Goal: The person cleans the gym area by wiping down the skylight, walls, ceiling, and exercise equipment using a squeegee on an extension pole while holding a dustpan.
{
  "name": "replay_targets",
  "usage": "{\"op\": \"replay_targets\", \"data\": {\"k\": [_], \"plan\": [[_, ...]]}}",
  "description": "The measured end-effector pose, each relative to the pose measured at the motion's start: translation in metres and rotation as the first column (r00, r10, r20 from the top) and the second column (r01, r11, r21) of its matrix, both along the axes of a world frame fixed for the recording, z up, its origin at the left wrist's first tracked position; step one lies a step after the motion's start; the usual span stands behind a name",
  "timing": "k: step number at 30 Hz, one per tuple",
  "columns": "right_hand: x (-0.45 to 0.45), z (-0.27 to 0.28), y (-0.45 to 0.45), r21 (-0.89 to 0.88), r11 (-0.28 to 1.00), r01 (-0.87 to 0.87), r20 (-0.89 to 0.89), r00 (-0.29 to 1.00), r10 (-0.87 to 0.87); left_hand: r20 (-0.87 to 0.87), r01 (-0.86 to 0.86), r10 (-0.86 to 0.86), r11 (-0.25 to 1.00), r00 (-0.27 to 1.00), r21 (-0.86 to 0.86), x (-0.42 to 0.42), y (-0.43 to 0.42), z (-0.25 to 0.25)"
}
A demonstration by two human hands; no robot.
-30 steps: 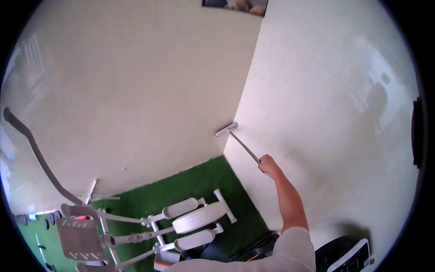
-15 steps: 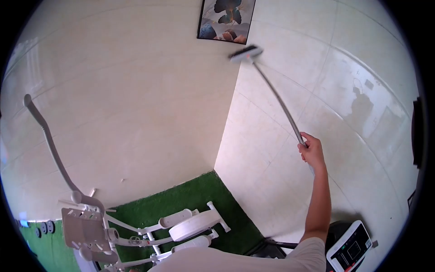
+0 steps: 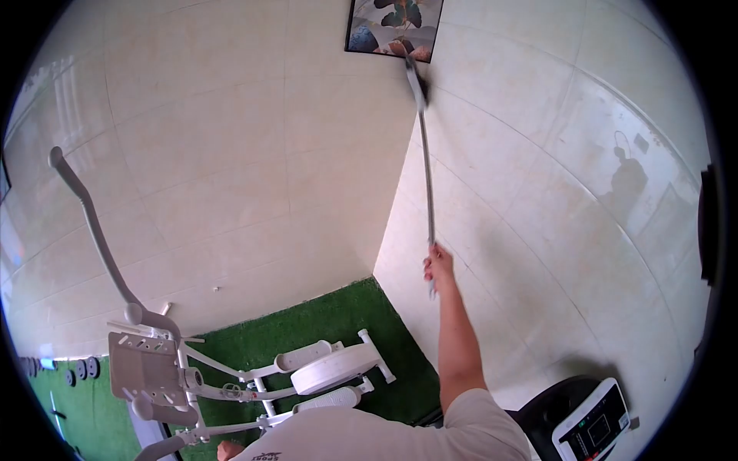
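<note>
My right hand [image 3: 439,265] is closed around the lower part of the grey pole of a long-handled flat mop [image 3: 427,177], and a short end of the pole sticks out below my fist. The mop's slim head [image 3: 417,83], somewhat blurred, is up at the wall corner, its tip overlapping the lower edge of a framed picture [image 3: 396,27]. Only a small part of my left hand [image 3: 228,450] shows at the bottom edge, close to the white elliptical trainer; its fingers are hidden.
A white elliptical trainer [image 3: 334,376] stands on green turf [image 3: 269,326] at the lower left, its long handle [image 3: 96,230] rising. A treadmill-like console with a screen [image 3: 596,426] is at lower right. Tiled walls [image 3: 215,154] meet at the corner. Small dark weights [image 3: 92,367] lie far left.
My right hand has swung left and slightly down with the mop. The mop head has turned from nearly crosswise to nearly upright at the corner. Part of my left hand has come into view.
</note>
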State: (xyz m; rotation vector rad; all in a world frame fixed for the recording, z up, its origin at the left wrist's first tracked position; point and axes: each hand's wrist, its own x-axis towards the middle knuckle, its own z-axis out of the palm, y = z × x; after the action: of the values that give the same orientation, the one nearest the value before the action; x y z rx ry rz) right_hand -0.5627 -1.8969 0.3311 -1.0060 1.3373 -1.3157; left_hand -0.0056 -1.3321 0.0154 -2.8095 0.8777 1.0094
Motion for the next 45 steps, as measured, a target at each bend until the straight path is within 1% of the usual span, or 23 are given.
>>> {"op": "replay_targets", "data": {"k": [3,5,7,11,13,15,17,18,19,20,22,23,24,25,29,32,33,36,37,39,41,43,45], "plan": [[0.017,-0.059,0.046,0.143,0.99,0.002,0.087,0.996,-0.015,-0.011,-0.025,0.025,1.0,1.0,0.002,-0.004,0.004,-0.002],[0.032,-0.066,0.088,0.195,0.977,0.082,-0.041,0.996,-0.075,-0.021,-0.033,0.033,0.999,0.999,0.008,-0.005,0.009,-0.003],[0.037,-0.067,0.116,0.205,0.973,0.107,-0.056,0.994,-0.097,-0.028,-0.043,0.044,0.999,0.999,0.008,-0.003,0.015,-0.002],[0.026,-0.026,0.102,0.069,0.981,0.182,-0.07,0.982,-0.177,-0.051,-0.082,0.083,0.996,0.995,0.023,-0.002,0.023,0.003],[0.032,0.014,0.077,-0.059,0.977,0.206,-0.065,0.976,-0.21,0.14,-0.101,0.088,0.991,0.986,0.092,-0.011,0.008,0.004],[0.036,0.032,0.047,-0.17,0.967,0.191,-0.185,0.957,-0.222,0.009,-0.154,0.154,0.987,0.988,-0.04,-0.001,0.018,-0.002],[0.041,-0.002,0.016,-0.346,0.919,0.186,-0.319,0.898,-0.303,0.043,-0.204,0.202,0.978,0.978,0.044,-0.025,-0.013,0.042],[0.055,-0.017,0.02,-0.268,0.947,0.177,-0.331,0.907,-0.262,0.079,-0.236,0.228,0.964,0.97,0.122,-0.032,-0.026,0.066],[0.069,-0.038,0.034,-0.179,0.97,0.163,-0.342,0.915,-0.216,0.064,-0.224,0.218,0.97,0.974,0.098,-0.03,-0.024,0.061],[0.068,-0.094,0.034,-0.153,0.981,0.119,-0.44,0.88,-0.176,0.093,-0.233,0.223,0.967,0.97,0.104,-0.029,-0.022,0.051],[0.103,-0.106,0.11,0.224,0.974,-0.043,-0.186,0.979,0.086,0.107,-0.22,0.21,0.971,0.972,0.092,-0.043,-0.03,0.083],[0.102,-0.153,0.131,0.244,0.96,-0.134,-0.196,0.963,0.184,0.09,-0.183,0.177,0.981,0.98,0.067,-0.035,-0.019,0.063],[0.107,-0.17,0.157,0.308,0.928,-0.208,-0.161,0.95,0.266,0.077,-0.18,0.169,0.971,0.983,0.159,-0.037,-0.024,0.075],[0.115,-0.184,0.183,0.369,0.888,-0.275,-0.115,0.934,0.337,0.096,-0.179,0.168,0.977,0.981,0.119,-0.041,-0.026,0.088],[0.127,-0.215,0.227,0.583,0.756,-0.296,-0.156,0.873,0.462,0.08,-0.167,0.152,0.955,0.985,0.245,-0.027,-0.019,0.073],[0.114,-0.222,0.235,0.691,0.634,-0.348,-0.107,0.817,0.566,0.106,-0.165,0.144,0.96,0.984,0.228,-0.023,-0.025,0.073],[0.108,-0.222,0.236,0.699,0.622,-0.352,-0.103,0.811,0.575,0.1,-0.177,0.157,0.956,0.982,0.233,-0.021,-0.025,0.072],[0.111,-0.204,0.237,0.706,0.631,-0.323,0.063,0.915,0.398,0.112,-0.202,0.18,0.953,0.977,0.227,-0.023,-0.019,0.076],[0.121,-0.203,0.236,0.708,0.62,-0.338,0.067,0.906,0.418,0.129,-0.189,0.165,0.959,0.978,0.209,-0.024,-0.016,0.077],[0.145,-0.204,0.236,0.671,0.633,-0.386,0.339,0.919,0.201,0.127,-0.219,0.196,0.953,0.972,0.207,-0.027,-0.01,0.077],[0.187,-0.208,0.234,0.661,0.598,-0.453,0.457,0.875,0.157,0.125,-0.242,0.22,0.949,0.967,0.203,-0.032,-0.005,0.078],[0.228,-0.212,0.233,0.677,0.494,-0.546,0.566,0.815,0.124,0.116,-0.237,0.217,0.949,0.969,0.209,-0.035,0.001,0.08],[0.255,-0.218,0.235,0.696,0.335,-0.635,0.596,0.772,0.223,0.128,-0.253,0.229,0.944,0.965,0.214,-0.037,0.007,0.078]]}}
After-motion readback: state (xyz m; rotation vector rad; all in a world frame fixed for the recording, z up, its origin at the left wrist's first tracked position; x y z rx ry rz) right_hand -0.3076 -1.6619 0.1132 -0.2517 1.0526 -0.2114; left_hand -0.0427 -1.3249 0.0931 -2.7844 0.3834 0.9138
